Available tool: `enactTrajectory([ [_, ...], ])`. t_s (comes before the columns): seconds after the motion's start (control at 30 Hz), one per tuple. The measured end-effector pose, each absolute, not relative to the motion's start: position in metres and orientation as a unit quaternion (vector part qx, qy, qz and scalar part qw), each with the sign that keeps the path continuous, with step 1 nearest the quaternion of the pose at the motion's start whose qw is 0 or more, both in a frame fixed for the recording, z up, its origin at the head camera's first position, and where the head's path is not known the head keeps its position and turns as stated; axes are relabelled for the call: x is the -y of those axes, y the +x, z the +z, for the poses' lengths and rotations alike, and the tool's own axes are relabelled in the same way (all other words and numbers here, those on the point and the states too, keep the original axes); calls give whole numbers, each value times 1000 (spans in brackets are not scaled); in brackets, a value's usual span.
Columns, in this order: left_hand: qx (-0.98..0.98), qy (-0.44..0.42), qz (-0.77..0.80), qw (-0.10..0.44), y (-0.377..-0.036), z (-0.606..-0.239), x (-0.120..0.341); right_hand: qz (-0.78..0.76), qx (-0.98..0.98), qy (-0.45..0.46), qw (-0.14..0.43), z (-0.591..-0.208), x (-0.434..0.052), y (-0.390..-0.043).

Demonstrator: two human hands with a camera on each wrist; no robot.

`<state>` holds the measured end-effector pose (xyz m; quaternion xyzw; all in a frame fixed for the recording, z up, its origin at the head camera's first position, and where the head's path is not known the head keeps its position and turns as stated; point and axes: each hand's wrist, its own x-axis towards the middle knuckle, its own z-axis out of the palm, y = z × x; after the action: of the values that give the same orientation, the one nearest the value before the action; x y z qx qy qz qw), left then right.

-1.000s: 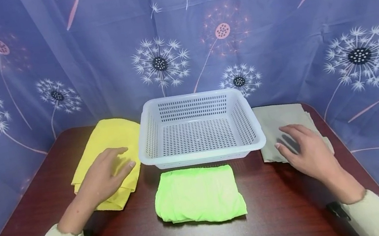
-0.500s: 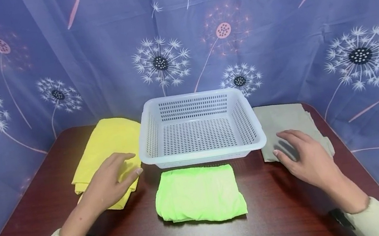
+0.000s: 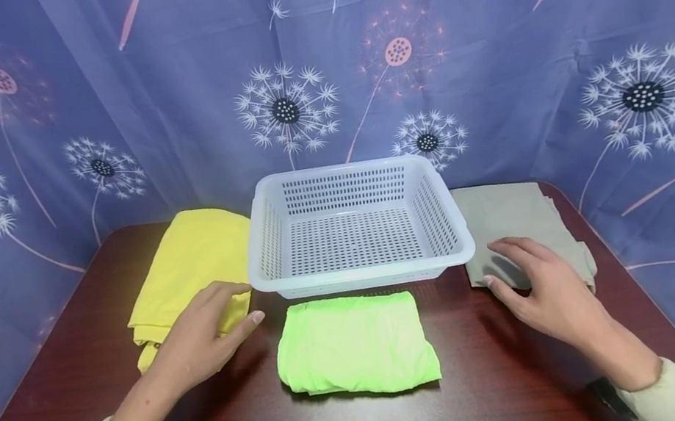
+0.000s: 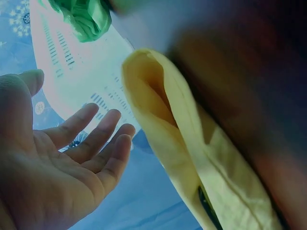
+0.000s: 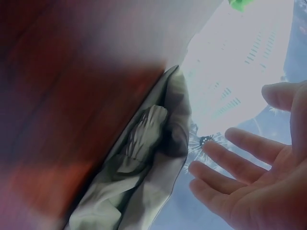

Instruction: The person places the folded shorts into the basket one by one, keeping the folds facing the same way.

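Both hands have been drawn inward and nearer since the earlier head pictures. The left hand [image 3: 197,334], which lay over the middle of the yellow cloth [image 3: 192,264], is now seen at that cloth's near right corner, its fingertips pointed toward the green cloth [image 3: 353,344]. The right hand [image 3: 540,284] has been brought off the middle of the grey cloth [image 3: 513,218] to its near left edge, the fingers raised slightly above it.

Neither hand is closed on anything: in the left wrist view the left hand's [image 4: 57,167] fingers are spread and relaxed beside the yellow cloth's [image 4: 192,158] folded edge, and in the right wrist view the right hand's [image 5: 259,177] fingers are likewise apart, clear of the grey cloth [image 5: 144,163].

Nothing else has been shifted. The green cloth is left folded on the dark worktop [image 3: 506,376], just near of the white basket [image 3: 365,276], between the two hands and untouched. The basket holds nothing.

From the converging hands it may be judged that the side cloths have been passed over and the green cloth is being approached from both sides; no grasp has yet been made.
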<state>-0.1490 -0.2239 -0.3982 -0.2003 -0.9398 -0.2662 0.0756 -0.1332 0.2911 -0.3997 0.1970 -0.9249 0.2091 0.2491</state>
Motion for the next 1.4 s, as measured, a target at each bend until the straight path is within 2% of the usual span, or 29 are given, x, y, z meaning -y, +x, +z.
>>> enactTrajectory([
  [0.73, 938, -230, -252, 60, -137, -407, 205, 210, 927, 223, 215, -401, -270, -118],
  [1.4, 932, -225, -283, 0, -135, -411, 189, 212, 923, 242, 211, -404, -246, -106],
])
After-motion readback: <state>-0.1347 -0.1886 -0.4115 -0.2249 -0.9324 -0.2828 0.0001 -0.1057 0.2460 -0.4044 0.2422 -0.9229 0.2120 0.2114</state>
